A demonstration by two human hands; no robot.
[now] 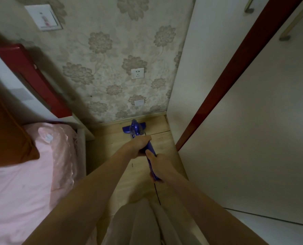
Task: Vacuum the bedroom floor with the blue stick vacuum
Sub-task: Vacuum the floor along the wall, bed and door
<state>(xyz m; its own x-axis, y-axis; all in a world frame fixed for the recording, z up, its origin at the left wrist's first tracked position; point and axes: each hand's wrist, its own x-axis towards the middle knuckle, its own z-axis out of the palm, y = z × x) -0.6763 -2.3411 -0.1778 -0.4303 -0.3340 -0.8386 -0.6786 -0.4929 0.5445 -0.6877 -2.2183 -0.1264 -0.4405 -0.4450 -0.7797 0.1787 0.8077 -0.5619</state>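
Blue stick vacuum (136, 129): standing on the wooden floor (111, 149) in the narrow strip between bed and wardrobe, shaft rising toward the camera and tilted back.
Vacuum head (127, 129): flat on the boards, at the far end of the floor strip, just beside the skirting under the wallpapered wall (103, 55); nearer the wardrobe side than the bed side.
Left hand (139, 145): wrapped round the upper shaft, fingers curled over the top, ahead of the other hand and closer to the vacuum body.
Right hand (157, 165): clenched round the rear handle section, thumb lying along the blue plastic and pointing toward the left hand; the 2 hands nearly touching, one behind the other along the shaft.
Cord (157, 193): thin dark line trailing from below the right hand back over the floor toward the legs.
Bed (23, 174): pink cover, along the left edge of the floor strip; brown pillow (3, 131) at its head.
Wardrobe (253, 129): pale panels with a dark red trim strip, along the right edge of the floor.
Wall fittings: 1 white socket (137, 73) above the vacuum head, 1 blank plate (139, 102) lower down, 1 switch plate (42, 17) at upper left.
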